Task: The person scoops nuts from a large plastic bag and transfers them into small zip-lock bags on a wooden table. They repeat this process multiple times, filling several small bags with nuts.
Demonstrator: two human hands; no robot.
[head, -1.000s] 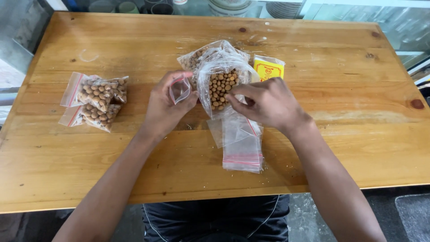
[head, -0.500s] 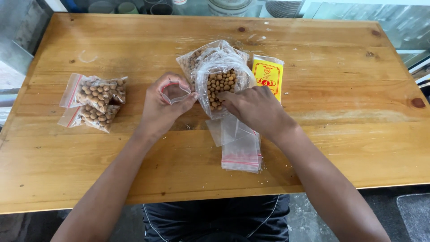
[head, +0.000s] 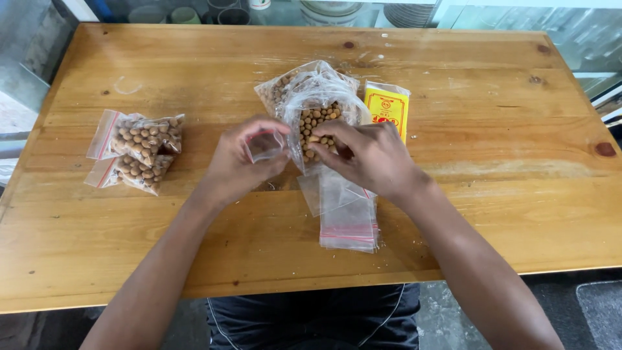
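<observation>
The right hand (head: 369,154) has slid back onto the big clear nut-filled bag (head: 315,110), grip closed there; the left hand (head: 241,162) pinches open a small flimsy, slippery clear zip pouch (head: 264,144) by its rim above the wooden worktop (head: 492,149).

Small clear zip bag (head: 264,145) held open, just beside big open bag of round brown nuts (head: 317,123)

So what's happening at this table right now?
A person sits at a wooden table. The left hand holds a small clear zip bag open. The right hand reaches into a large clear bag of round brown nuts. Two filled small bags lie at the left, a stack of empty zip bags lies near the person, and a yellow packet sits beside the large bag.
</observation>
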